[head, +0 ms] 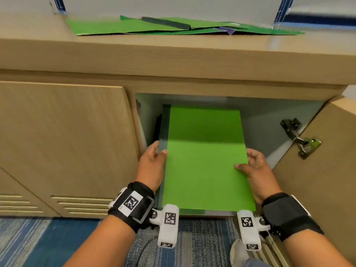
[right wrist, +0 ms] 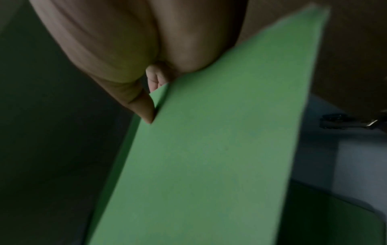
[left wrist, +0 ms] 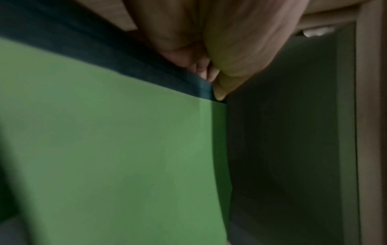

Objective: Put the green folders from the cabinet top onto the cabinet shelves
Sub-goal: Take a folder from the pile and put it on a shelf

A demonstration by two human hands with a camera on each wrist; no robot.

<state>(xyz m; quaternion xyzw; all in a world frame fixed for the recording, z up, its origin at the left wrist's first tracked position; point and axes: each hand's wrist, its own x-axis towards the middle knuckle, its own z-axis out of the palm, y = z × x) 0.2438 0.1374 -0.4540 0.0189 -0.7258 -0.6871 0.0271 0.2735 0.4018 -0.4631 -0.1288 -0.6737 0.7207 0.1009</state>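
Note:
A bright green folder [head: 206, 160] with a dark spine along its left edge lies flat, half inside the open cabinet compartment. My left hand [head: 157, 157] grips its spine edge, thumb on top. My right hand [head: 250, 164] pinches the right edge, thumb on the cover. In the left wrist view the folder [left wrist: 115, 140] fills the frame under my left hand [left wrist: 209, 77]. In the right wrist view my right hand [right wrist: 153, 99] pinches the folder [right wrist: 209, 157] at its edge. Several more green folders [head: 134, 26] lie spread on the cabinet top [head: 173, 53].
The cabinet door [head: 317, 160] stands open at the right, its metal hinge [head: 298, 137] beside the opening. A closed door [head: 65, 141] is at the left. Blue patterned carpet [head: 38, 241] lies below. A shoe [head: 238, 253] shows near the bottom.

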